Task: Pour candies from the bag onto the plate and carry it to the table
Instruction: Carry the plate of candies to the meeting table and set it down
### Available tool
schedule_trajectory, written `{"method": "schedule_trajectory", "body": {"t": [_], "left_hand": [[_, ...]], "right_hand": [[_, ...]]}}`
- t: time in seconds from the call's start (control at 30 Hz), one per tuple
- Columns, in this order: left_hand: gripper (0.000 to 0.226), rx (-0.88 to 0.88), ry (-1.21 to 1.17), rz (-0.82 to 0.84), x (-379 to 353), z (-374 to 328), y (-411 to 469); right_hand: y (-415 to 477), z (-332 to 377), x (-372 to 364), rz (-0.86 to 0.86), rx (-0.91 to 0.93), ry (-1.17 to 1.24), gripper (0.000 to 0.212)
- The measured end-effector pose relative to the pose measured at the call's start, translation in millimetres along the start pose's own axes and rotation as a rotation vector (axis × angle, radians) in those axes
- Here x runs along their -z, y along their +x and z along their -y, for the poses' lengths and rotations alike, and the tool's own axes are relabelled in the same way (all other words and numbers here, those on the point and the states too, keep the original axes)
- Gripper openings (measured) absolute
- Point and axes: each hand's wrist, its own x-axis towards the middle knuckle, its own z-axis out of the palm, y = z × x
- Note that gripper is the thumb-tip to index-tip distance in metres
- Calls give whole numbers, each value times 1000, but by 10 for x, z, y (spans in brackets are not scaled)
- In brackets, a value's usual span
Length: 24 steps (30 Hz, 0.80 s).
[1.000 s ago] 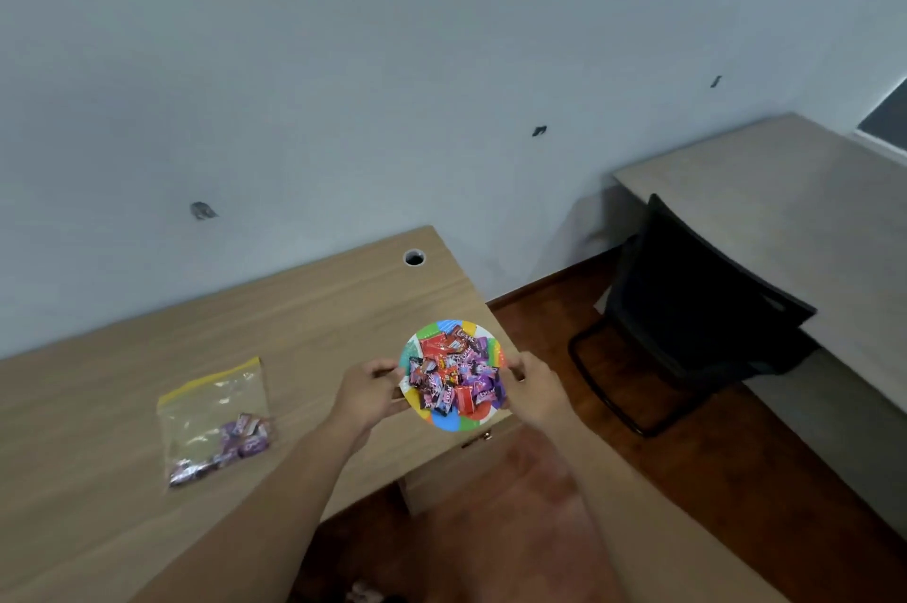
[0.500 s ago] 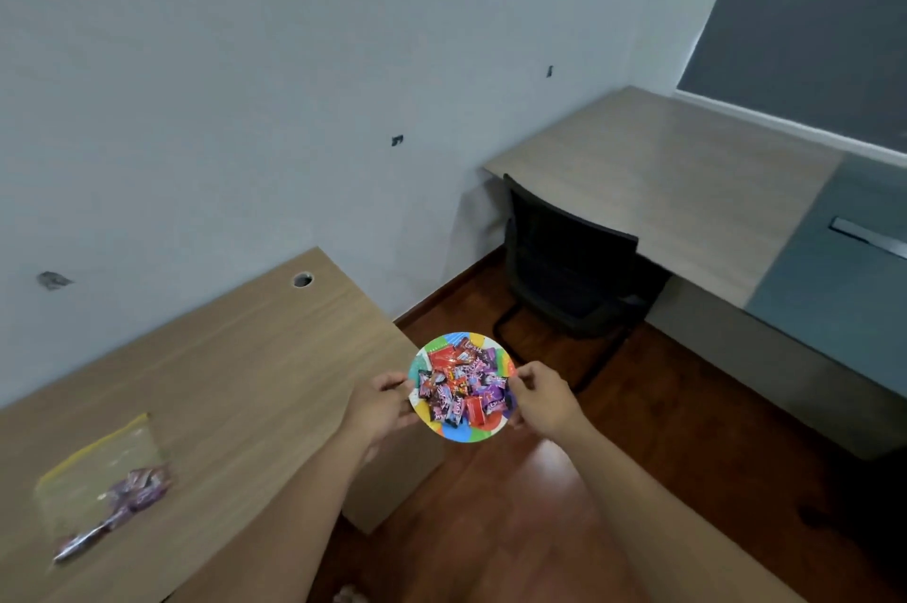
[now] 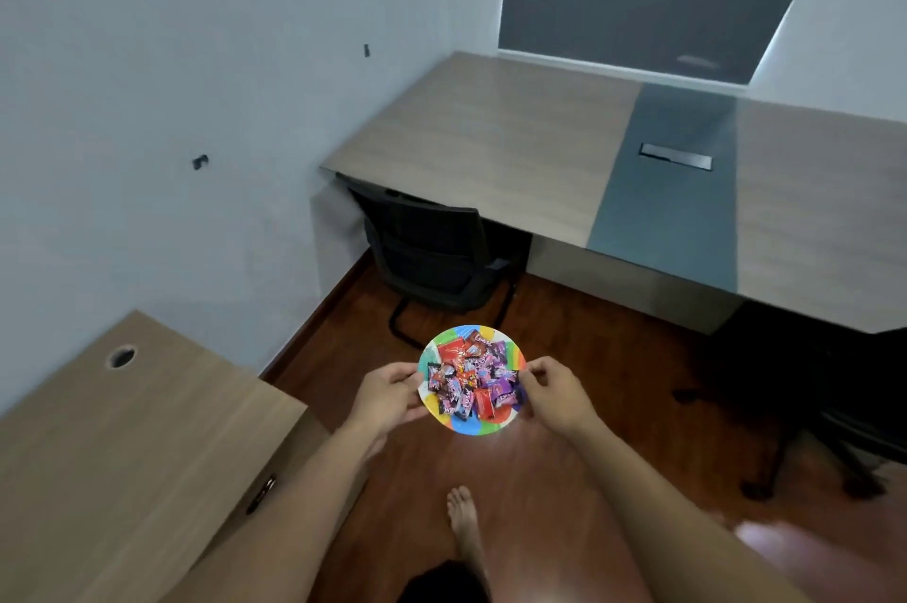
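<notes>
A round plate (image 3: 465, 426) with a rainbow-coloured rim is held level in the air over the wooden floor, at about waist height. It carries a heap of wrapped candies (image 3: 468, 380) in red, purple and black. My left hand (image 3: 387, 396) pinches the plate's left rim and my right hand (image 3: 554, 394) pinches its right rim. The candy bag is out of view. A long grey-brown table (image 3: 491, 141) with a dark centre strip stands ahead, beyond the plate.
The light wooden desk (image 3: 122, 445) with a cable hole is at my lower left. A black chair (image 3: 432, 249) is tucked under the long table's left end, and another dark chair (image 3: 834, 396) stands at the right. My bare foot (image 3: 461, 519) is on the floor below the plate.
The view has swung right, away from the light desk; the bag has dropped out of sight. The plate, held in both hands, has left the desk and now faces the long table.
</notes>
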Motion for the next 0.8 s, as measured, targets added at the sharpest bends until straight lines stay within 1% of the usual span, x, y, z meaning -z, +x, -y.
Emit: {"method": "schedule_trajectory", "body": {"t": [0.1,0.27,0.47,0.6,0.8], "left_hand": [[16,1,39,62,-387,-175,320],[12,-4,95,181,-1053,-558,938],[22,-4,163,301,-1776,-1077,1671],[23,-11,197,380,-2167,-1373,2087],[21,1,271,430,-2682,-1695,2577]], "right_hand": [[233,-141,287,-43,-40,32,17],[831,-308,805,-130,-115,9,17],[1381,-303,1390,-228,-188,45,19],[1727,-343,1650,-289,-219,73,17],[2241,-464,1961,-355,-254,119,17]]}}
